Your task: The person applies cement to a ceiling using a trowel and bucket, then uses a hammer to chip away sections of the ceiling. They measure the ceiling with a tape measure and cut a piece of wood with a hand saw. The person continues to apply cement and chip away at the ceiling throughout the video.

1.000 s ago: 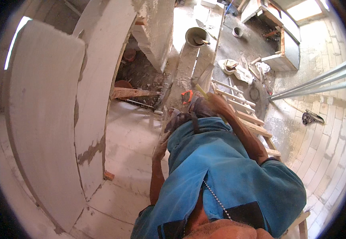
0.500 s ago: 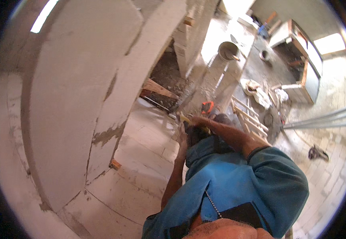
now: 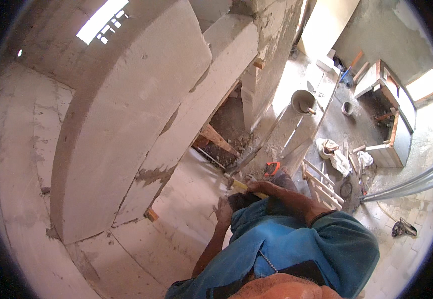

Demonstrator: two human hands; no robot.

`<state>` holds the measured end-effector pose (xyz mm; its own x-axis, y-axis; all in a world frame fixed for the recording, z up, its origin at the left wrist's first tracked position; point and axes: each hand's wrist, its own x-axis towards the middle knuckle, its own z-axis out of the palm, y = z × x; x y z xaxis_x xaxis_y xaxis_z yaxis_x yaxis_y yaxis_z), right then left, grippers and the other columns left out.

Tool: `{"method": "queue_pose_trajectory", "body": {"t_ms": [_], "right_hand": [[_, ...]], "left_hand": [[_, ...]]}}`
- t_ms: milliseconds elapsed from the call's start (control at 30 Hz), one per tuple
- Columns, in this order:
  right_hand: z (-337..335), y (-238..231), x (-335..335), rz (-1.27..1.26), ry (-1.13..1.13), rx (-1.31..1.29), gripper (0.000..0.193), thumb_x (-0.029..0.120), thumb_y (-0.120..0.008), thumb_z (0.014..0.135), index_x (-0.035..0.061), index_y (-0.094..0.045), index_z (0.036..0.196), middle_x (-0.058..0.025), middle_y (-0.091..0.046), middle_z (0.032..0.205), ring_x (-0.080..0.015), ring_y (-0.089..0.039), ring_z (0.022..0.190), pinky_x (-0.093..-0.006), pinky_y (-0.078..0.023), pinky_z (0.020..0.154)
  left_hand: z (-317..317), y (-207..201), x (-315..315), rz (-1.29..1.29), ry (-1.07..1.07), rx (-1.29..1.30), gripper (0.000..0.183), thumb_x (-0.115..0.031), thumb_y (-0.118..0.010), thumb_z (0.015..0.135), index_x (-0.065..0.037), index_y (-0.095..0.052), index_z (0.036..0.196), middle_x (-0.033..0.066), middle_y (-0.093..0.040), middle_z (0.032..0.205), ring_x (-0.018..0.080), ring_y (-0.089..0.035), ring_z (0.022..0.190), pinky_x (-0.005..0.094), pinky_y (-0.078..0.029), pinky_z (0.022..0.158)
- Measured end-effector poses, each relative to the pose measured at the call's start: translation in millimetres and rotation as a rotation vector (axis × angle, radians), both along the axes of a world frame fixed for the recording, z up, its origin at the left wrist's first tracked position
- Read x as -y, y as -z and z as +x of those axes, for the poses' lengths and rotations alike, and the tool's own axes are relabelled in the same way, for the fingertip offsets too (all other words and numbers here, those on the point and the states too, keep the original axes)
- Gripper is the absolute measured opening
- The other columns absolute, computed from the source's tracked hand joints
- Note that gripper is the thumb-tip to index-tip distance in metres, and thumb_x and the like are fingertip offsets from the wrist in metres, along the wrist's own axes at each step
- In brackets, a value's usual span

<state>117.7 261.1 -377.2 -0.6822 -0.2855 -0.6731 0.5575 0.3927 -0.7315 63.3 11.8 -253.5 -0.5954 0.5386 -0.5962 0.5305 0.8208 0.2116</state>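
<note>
My right hand (image 3: pixel 258 187) is closed round the yellow handle of a hammer (image 3: pixel 239 185), whose grey head points toward the pale block wall. Lower and to the left, my left hand (image 3: pixel 223 213) is beside the pale blocks (image 3: pixel 189 192), its fingers apart and nothing plainly in them. Whether it touches the blocks is hard to tell. Just beyond my right hand lies an orange handsaw handle (image 3: pixel 272 169), close to my feet.
A plastered panel (image 3: pixel 127 119) rises on the left, with a wood wedge (image 3: pixel 151 215) at its base. Ahead, a bucket (image 3: pixel 303 101) stands on planks. A wooden ladder-like frame (image 3: pixel 322 187), white sacks (image 3: pixel 333 155), metal profiles (image 3: pixel 408 180) and a power tool (image 3: pixel 404 228) are to the right.
The view has shifted, so the surroundings sit lower and mostly farther right. My left hand has moved down and away from my right, which keeps hold of the hammer.
</note>
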Motion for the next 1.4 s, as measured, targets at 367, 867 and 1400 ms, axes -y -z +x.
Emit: {"method": "queue_pose_trajectory", "body": {"t_ms": [367, 867, 1400], "right_hand": [[0.7, -55.9, -20.0, -0.057, 0.331, -0.1, 0.031, 0.026, -0.07, 0.082, 0.0078, -0.066, 0.107, -0.0091, -0.066, 0.093, -0.0232, -0.061, 0.083, -0.0398, -0.048, 0.074], [10.8, 10.4, 9.0, 0.02, 0.48, -0.02, 0.034, 0.033, -0.077, 0.078, 0.0033, -0.068, 0.092, -0.0102, -0.064, 0.08, -0.0239, -0.06, 0.075, -0.0383, -0.045, 0.068], [2.9, -103.5, 0.7, -0.276, 0.819, 0.245, 0.032, 0.02, -0.083, 0.073, 0.0059, -0.064, 0.094, -0.002, -0.058, 0.077, -0.0177, -0.055, 0.073, -0.0365, -0.043, 0.065]], "left_hand": [[8.2, 68.1, -22.3, 0.592, -0.657, 0.414, 0.042, -0.028, -0.045, 0.1, -0.009, -0.049, 0.137, 0.0136, -0.052, 0.137, 0.0302, -0.046, 0.13, 0.0502, -0.037, 0.106], [7.4, 21.5, -13.8, 0.35, -0.21, -0.177, 0.032, -0.02, -0.046, 0.096, -0.012, -0.059, 0.125, 0.0011, -0.045, 0.146, 0.0252, -0.025, 0.146, 0.0608, -0.01, 0.117], [46.7, 78.5, -3.9, -0.157, 0.056, -0.394, 0.046, -0.026, -0.047, 0.097, -0.021, -0.045, 0.143, 0.0035, -0.032, 0.155, 0.0272, -0.015, 0.149, 0.0748, 0.003, 0.107]]}}
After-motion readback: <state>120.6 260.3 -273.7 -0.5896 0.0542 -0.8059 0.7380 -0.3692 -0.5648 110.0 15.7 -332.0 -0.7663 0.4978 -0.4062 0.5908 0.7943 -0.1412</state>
